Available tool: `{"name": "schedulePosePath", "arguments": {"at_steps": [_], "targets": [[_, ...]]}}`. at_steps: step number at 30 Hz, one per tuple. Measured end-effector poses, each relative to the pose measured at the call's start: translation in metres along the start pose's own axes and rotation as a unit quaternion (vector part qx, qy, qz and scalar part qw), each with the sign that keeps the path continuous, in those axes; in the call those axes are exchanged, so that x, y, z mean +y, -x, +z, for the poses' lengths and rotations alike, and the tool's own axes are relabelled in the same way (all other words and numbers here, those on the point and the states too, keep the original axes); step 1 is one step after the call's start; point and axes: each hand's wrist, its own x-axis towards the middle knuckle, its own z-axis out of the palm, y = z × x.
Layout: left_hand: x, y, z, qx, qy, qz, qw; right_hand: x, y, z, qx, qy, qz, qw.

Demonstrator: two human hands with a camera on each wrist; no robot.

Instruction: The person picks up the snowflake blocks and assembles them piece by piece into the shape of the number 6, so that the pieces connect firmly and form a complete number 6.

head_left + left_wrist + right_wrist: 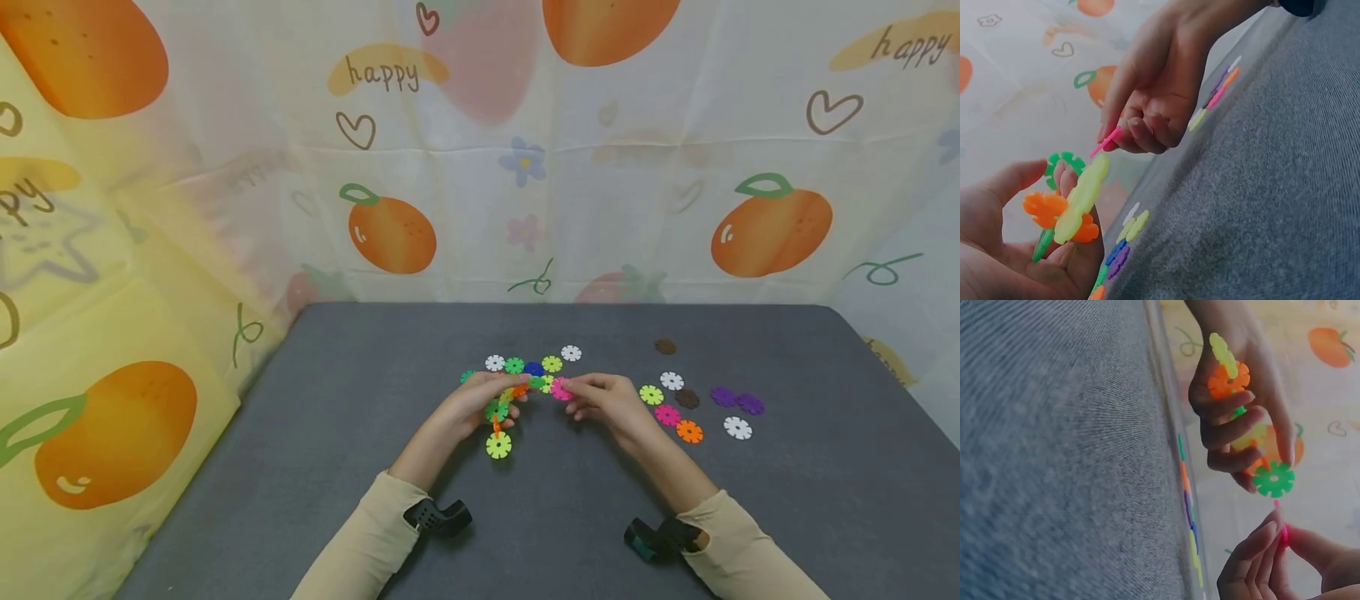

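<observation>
My left hand (476, 402) holds a chain of notched plastic snowflake discs (498, 410) in yellow-green, orange and green, its fingers curled round the middle. A yellow-green disc (498, 445) hangs at the chain's near end. At the other end, by the left fingertips, is a green disc (1274, 479). My right hand (609, 403) pinches a pink disc (1105, 142) between thumb and index finger. In the right wrist view the pink disc's edge is right below the green disc's rim.
Behind the hands lies a group of loose discs, among them a white one (571, 353) and a blue one (533, 368). Several more lie to the right, including an orange disc (689, 432) and purple discs (723, 397). A printed cloth (465, 208) hangs behind the grey table (375, 350).
</observation>
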Motion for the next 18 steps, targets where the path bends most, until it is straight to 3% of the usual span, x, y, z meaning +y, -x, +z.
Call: {"name": "schedulePosePath", "arguments": {"at_steps": [6, 18], "targets": [[0.0026, 0.0033, 0.0017, -0.008, -0.001, 0.001, 1.0000, -0.0046, 0.0014, 0.0000, -0.006, -0.020, 0.019, 1.000], [0.0037, 0.0063, 0.0048, -0.042, -0.025, 0.019, 0.9986, -0.0045, 0.0020, -0.0005, -0.023, -0.008, 0.013, 1.000]]}}
